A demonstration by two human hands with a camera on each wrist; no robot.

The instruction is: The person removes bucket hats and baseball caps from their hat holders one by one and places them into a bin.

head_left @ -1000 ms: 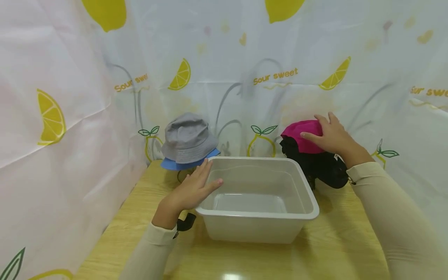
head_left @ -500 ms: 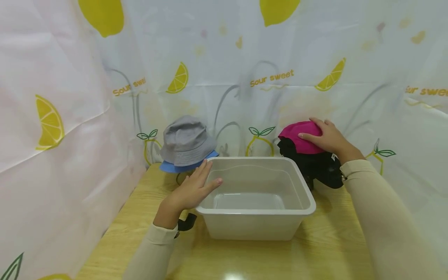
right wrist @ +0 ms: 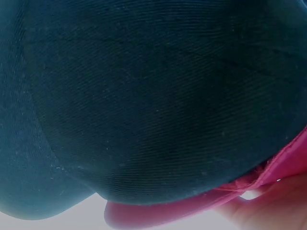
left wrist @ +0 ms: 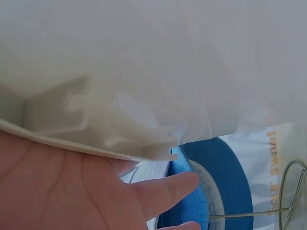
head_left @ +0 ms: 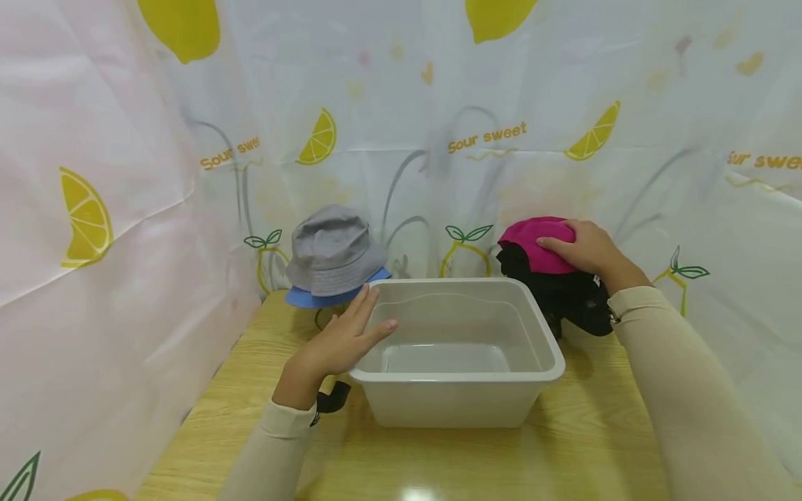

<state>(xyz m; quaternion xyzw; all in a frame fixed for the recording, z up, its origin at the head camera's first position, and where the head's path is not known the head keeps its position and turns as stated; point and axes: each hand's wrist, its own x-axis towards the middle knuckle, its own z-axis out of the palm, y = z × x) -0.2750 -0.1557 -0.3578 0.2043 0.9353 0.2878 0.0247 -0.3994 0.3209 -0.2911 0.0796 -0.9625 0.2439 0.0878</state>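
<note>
My right hand (head_left: 592,249) grips the pink cap (head_left: 535,236), thumb in front and fingers curled over its far side. The pink cap sits on top of a black cap (head_left: 579,306), whose dark crown fills most of the right wrist view; a bit of pink cloth (right wrist: 288,163) lies by the hand there. My left hand (head_left: 341,344) rests along the left rim of a pale grey plastic basin (head_left: 457,378), fingers straight and thumb out over the opening. In the left wrist view its palm (left wrist: 62,187) lies against the basin's edge.
Left of the basin, a grey bucket hat (head_left: 335,254) is stacked on a blue hat (head_left: 303,299), with a wire stand (left wrist: 249,214) beneath. A white lemon-print curtain (head_left: 401,90) closes off the back and left of the wooden table (head_left: 438,466).
My right hand has come down onto the pink cap and its fingers have curled over the back of it. The left hand has stayed at the basin's rim.
</note>
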